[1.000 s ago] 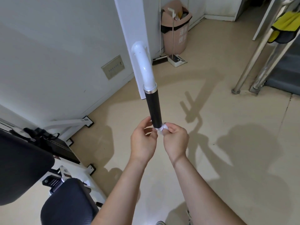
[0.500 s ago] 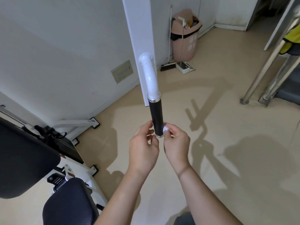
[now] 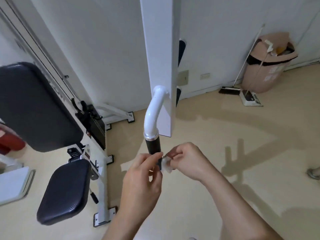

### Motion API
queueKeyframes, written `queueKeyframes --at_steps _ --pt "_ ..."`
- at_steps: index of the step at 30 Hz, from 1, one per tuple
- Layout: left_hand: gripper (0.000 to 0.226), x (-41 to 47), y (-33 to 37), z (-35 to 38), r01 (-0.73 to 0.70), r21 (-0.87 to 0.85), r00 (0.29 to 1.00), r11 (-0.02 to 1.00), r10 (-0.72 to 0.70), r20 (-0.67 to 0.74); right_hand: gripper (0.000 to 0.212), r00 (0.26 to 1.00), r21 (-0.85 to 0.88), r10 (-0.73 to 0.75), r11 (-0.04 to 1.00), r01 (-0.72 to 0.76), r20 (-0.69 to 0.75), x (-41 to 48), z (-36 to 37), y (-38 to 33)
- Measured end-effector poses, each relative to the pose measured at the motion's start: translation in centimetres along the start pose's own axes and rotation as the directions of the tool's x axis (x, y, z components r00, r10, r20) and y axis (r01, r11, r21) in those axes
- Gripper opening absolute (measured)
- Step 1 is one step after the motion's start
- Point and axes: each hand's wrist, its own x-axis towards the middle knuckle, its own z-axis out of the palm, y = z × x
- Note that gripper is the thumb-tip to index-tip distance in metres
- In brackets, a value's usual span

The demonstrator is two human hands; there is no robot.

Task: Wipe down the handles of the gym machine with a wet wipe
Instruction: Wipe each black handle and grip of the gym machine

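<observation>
Now R hand (image 3: 187, 161) pinches wet wipe (image 3: 167, 165) vs. btm of black handle (image 3: 153, 146); L hand (image 3: 142, 177) fingers curl round same end.

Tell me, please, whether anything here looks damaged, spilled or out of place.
Nothing stands out: the handle looks intact, the right hand pinches the wipe at its lower end, and the bin stands by the wall.
</observation>
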Motion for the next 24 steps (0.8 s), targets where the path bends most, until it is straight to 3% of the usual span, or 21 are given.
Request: queueKeyframes --at_steps 3,6,10,14,17,19,21,24 --pt "0.027 -0.2 2.7 -0.4 0.224 -0.235 0.974 0.946 -0.223 0.031 0.014 0.981 0.228 -0.15 0.966 0.119 0.125 -1.1 -3.2 -1.3" --pt "0.014 -0.8 5.4 -0.6 0.309 -0.479 0.947 0.821 -0.312 0.076 0.004 0.94 0.345 -0.267 0.921 0.183 0.214 -2.2 -5.7 -2.1" --pt "0.011 -1.6 8.0 0.3 0.283 -0.635 0.902 0.719 -0.424 -0.078 0.015 0.905 0.404 -0.309 0.898 0.175 0.293 -2.8 -7.4 -2.3" --pt "0.017 -2.5 10.5 1.9 0.21 -0.71 0.878 0.672 -0.449 -0.165 0.015 0.864 0.545 -0.319 0.836 0.062 0.39 -4.4 -8.8 -2.0" --pt "0.022 -3.1 12.6 3.5 0.142 -0.803 0.841 0.578 -0.498 -0.21 0.017 0.875 0.603 -0.33 0.796 0.056 0.354 -5.6 -10.0 -1.1" --pt "0.014 -3.5 14.2 4.5 0.125 -0.847 0.803 0.516 -0.555 -0.219 0.016 0.894 0.631 -0.311 0.775 0.043 0.322 -6.2 -10.9 -0.1" --pt "0.007 -4.0 16.0 5.6 0.149 -0.81 0.772 0.567 -0.579 -0.263 0.011 0.898 0.648 -0.279 0.762 -0.007 0.339 -6.7 -11.9 0.9" --pt "0.023 -3.6 18.1 7.4 0.229 -0.578 0.788 0.783 -0.498 -0.363 0.009 0.875 0.659 -0.28 0.75 -0.058 0.395 -6.8 -13.9 1.8"
